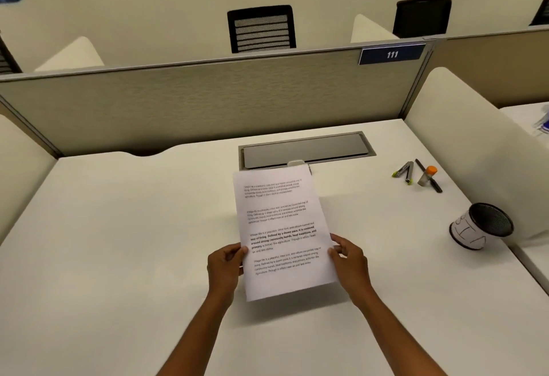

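A white printed sheet of paper (282,227) with several paragraphs of black text is held up a little above the white desk (118,242), near its middle. My left hand (224,268) pinches the sheet's left edge low down. My right hand (349,260) pinches the right edge at about the same height. The sheet's top edge reaches toward the grey cable hatch (306,150) at the back of the desk.
At the back right lie two highlighters (405,172), a glue stick with an orange cap (427,175) and a black pen (429,175). A black mesh pen cup (481,225) lies tipped on its side at the right. Partition walls enclose the desk; chairs stand beyond.
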{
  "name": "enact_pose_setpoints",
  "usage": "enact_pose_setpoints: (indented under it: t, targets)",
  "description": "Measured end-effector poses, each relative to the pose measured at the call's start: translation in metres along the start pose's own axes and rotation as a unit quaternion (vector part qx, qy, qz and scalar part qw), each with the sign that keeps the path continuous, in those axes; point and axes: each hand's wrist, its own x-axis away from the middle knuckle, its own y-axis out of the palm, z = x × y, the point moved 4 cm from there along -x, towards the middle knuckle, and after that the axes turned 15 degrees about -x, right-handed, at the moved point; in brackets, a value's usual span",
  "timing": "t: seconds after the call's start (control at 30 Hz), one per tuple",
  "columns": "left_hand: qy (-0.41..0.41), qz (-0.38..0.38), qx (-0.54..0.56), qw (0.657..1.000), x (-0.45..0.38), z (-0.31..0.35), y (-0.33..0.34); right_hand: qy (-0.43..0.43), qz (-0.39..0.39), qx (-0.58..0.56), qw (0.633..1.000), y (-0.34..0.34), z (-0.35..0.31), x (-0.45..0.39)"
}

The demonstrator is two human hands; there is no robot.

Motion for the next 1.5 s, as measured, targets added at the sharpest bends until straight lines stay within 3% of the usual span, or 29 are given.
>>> enact_pose_setpoints:
  t: [0.23, 0.47, 0.53, 0.67, 0.8, 0.93, 1.1, 1.5]
  targets:
    - [-0.033, -0.049, -0.054, 0.997, 0.027, -0.031, 0.044, 0.058, 0.063, 0.048, 0.995, -0.039, 0.044, 0.020]
    - [-0.017, -0.158, -0.136, 0.978, 0.060, -0.030, 0.072, 0.080, 0.091, 0.061, 0.991, -0.067, 0.053, 0.023]
    - [-0.008, -0.191, -0.173, 0.966, 0.071, -0.032, 0.074, 0.082, 0.073, 0.066, 0.992, -0.074, 0.053, 0.022]
    - [0.009, -0.250, -0.256, 0.934, 0.084, -0.035, 0.079, 0.102, -0.071, 0.065, 0.990, -0.082, 0.051, 0.023]
    - [0.033, -0.251, -0.313, 0.915, 0.084, -0.039, 0.082, 0.119, -0.183, 0.162, 0.962, -0.088, 0.053, 0.021]
    - [0.065, -0.213, -0.347, 0.911, 0.083, -0.044, 0.082, 0.118, -0.225, 0.234, 0.938, -0.087, 0.054, 0.021]
    - [0.110, -0.180, -0.351, 0.912, 0.086, -0.045, 0.082, 0.095, -0.217, 0.231, 0.944, -0.088, 0.055, 0.023]
    - [0.085, -0.196, -0.367, 0.905, 0.074, -0.052, 0.085, 0.096, -0.203, 0.245, 0.943, -0.090, 0.059, 0.024]
